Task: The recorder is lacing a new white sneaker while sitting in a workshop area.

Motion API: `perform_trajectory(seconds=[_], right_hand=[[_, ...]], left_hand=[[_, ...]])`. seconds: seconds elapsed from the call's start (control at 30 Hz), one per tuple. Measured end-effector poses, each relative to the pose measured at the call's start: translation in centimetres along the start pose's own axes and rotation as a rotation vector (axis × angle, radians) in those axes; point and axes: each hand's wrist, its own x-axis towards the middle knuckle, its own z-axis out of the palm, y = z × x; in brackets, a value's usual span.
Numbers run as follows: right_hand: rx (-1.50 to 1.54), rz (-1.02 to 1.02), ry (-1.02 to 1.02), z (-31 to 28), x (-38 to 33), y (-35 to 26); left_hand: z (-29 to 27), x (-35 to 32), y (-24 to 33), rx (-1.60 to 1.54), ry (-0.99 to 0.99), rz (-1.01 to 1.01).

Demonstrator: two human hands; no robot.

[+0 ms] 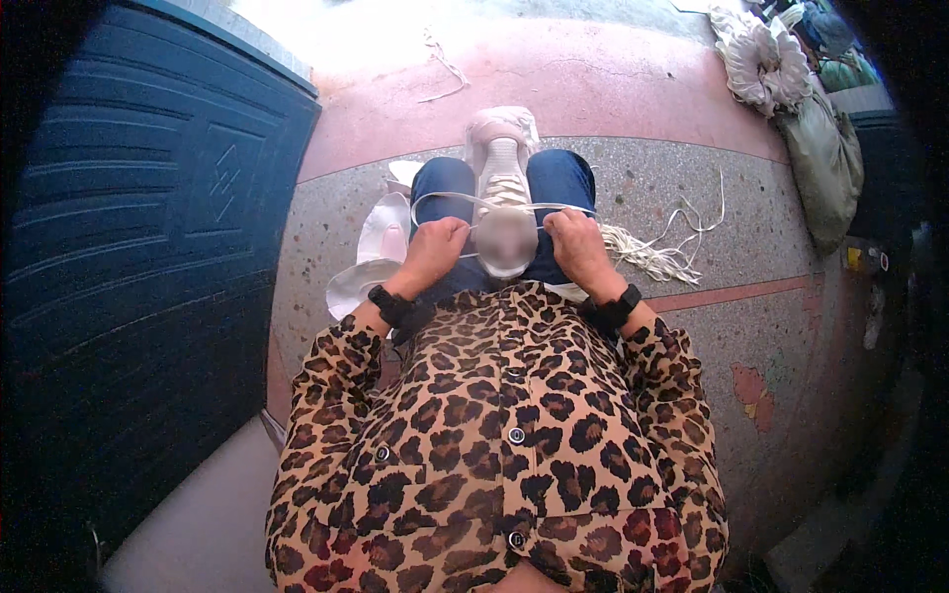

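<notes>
A white shoe (504,156) lies between my knees with its toe pointing away from me. White lace crosses its tongue in several rows, and the part around its opening is blurred. My left hand (435,251) is closed at the left side of the opening, pinching a white shoelace (431,196) that loops up over my left thigh. On the other side my right hand (579,249) is also closed, its fingers pinching the lace beside the shoe. Another lace end stretches across my right thigh above that hand. The fingertips are too small to make out in detail.
A bundle of loose white laces (652,255) lies on the floor to my right. White shoe pieces (381,237) sit by my left leg. A blue panelled door (188,178) stands at the left. Stuffed sacks (822,163) rest at the far right, and a stray lace (445,71) lies ahead.
</notes>
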Motion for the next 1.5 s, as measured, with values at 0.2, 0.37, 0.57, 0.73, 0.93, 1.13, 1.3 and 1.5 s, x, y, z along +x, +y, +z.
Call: perform_trajectory(seconds=[0.2, 0.37, 0.57, 0.73, 0.93, 1.13, 1.3, 1.5], right_hand=[[-0.171, 0.061, -0.031, 1.0, 0.5, -0.7], [-0.264, -0.041, -0.008, 1.2, 0.9, -1.4], [-0.318, -0.173, 0.035, 1.6, 1.3, -2.1], [-0.295, -0.113, 0.009, 1.5, 1.2, -2.0], [-0.285, -0.081, 0.043, 0.7, 1.0, -2.6], [-0.318, -0.035, 0.014, 0.5, 0.8, -2.4], [-0.251, 0.045, -0.019, 1.0, 1.0, 0.1], [0.035, -0.099, 0.09, 1.4, 0.8, 0.0]], left_hand=[[-0.3, 0.6, 1.1, 0.328, -0.067, 0.073], [-0.7, 1.1, 2.6, 0.546, -0.209, 0.148], [-0.5, 2.5, 3.4, 0.512, -0.308, 0.133], [0.2, 2.8, 3.7, 0.534, -0.352, 0.116], [0.5, 2.2, 3.5, 0.585, -0.115, 0.178], [1.5, -0.1, 2.6, 0.626, -0.028, 0.14], [-0.5, 0.9, 1.2, 0.454, 0.006, 0.221], [-1.6, 1.1, 2.0, 0.683, 0.041, 0.668]])
